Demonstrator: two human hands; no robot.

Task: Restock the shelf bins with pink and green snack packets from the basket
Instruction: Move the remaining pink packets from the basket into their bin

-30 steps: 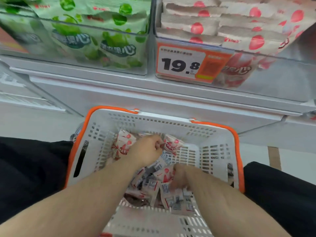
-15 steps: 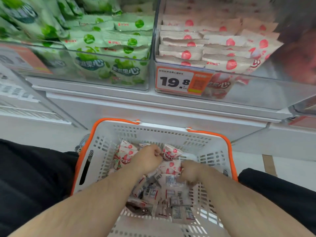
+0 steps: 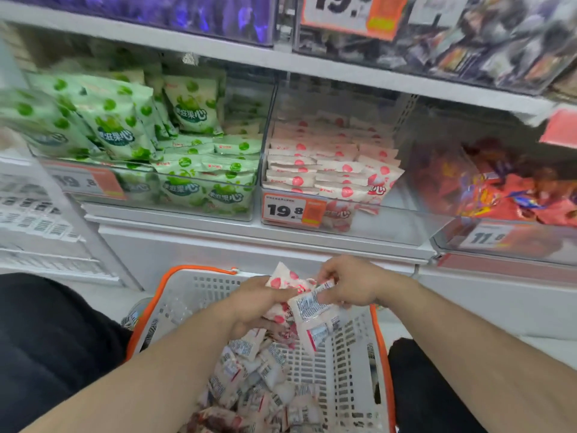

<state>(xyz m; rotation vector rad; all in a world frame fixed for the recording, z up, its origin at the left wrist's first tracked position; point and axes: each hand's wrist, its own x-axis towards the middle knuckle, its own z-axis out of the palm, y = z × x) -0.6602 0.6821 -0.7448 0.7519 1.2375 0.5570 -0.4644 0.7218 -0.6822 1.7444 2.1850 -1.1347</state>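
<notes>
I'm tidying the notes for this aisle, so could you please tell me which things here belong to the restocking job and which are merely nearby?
Part of the job:
- left hand and right hand, both holding pink packets
- basket
- pink bin
- green bin

Just nearby:
- red snack bin
- purple packs on the shelf above
- 19.8 price tag

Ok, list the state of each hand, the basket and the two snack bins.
Left hand: gripping a bunch of pink packets above the basket.
Right hand: pinching a packet turned label-side out.
Basket: holds many loose packets.
Pink bin: partly filled, packets stacked flat.
Green bin: well filled.
</notes>
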